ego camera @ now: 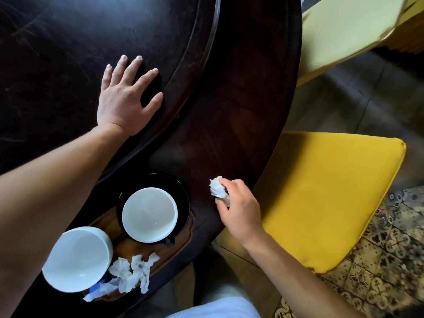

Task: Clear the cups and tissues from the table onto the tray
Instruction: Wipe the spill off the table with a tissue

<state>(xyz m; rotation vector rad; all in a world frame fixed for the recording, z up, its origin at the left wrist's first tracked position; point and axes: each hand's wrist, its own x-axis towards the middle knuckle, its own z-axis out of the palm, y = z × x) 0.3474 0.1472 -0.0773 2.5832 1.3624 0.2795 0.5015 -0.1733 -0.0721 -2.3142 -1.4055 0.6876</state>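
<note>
Tissue (217, 188) (lower half hidden) in right-hand fingers (226, 183)

Setting: we take this for a café or restaurant dining area, possibly a home dining room; we cannot tell which.

Evidence we list:
- Bench (241, 106): large, round, dark polished wood, with a raised inner disc (91, 42) like a lazy Susan under the left fingers (137, 65).
- Chairs: one with a yellow seat cushion (332, 198) just right of the right fingers (226, 182), a paler one (344, 31) well beyond them.
- Floor: grey tiles (355, 106), and patterned ornamental tiles (390, 260) past the cushion.
- Tableware: wooden tray (128, 246) near the bench edge holding white cups (149, 214), a black saucer (181, 196), and crumpled tissues (135, 274), below the fingers.
</note>
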